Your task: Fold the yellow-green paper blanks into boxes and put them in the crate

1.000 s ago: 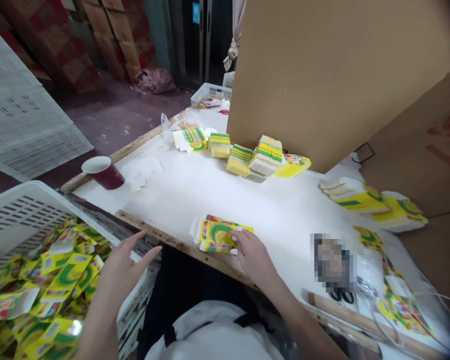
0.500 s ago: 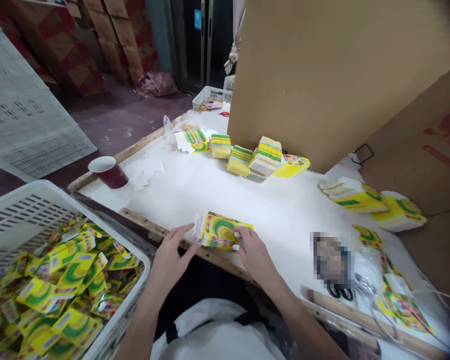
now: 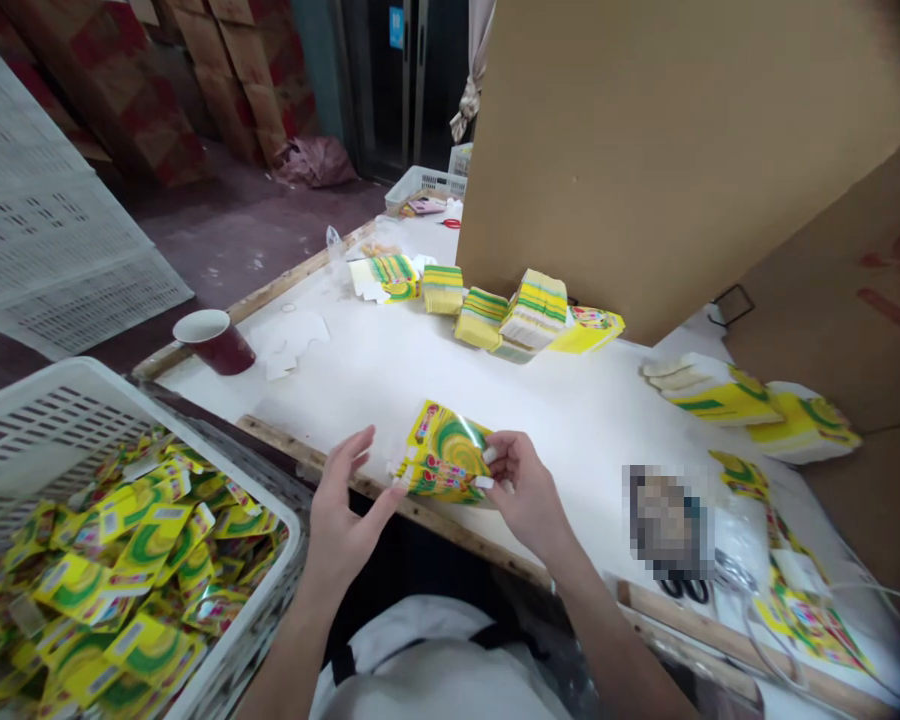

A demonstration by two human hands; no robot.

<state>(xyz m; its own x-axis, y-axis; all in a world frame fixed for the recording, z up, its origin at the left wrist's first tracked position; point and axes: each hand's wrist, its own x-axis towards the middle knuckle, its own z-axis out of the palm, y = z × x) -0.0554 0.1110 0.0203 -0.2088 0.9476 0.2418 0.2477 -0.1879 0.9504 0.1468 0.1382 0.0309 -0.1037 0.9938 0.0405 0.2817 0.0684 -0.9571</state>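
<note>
A small pile of yellow-and-green printed packets (image 3: 442, 450) lies at the near edge of the white table. My right hand (image 3: 525, 490) pinches the top packet at its right end, between thumb and fingers with white coverings at the tips; that packet is lifted and bowed. On the other side, my left hand (image 3: 349, 510) is open, its fingers spread and raised, with the thumb tip at the pile's lower left corner. Whether that thumb presses on the packets I cannot tell.
A white plastic basket (image 3: 289, 510) full of similar packets stands at the left. Beyond it is a dark red cup (image 3: 221, 345). Bundled yellow-green stacks (image 3: 480, 318) line the back, before a large cardboard sheet (image 3: 645, 150). A wooden strip (image 3: 285, 445) edges the table.
My right hand has raised the top packet's far edge, tilting and bending it so more of its face shows. My left hand's fingers have moved slightly left and up, away from the pile.
</note>
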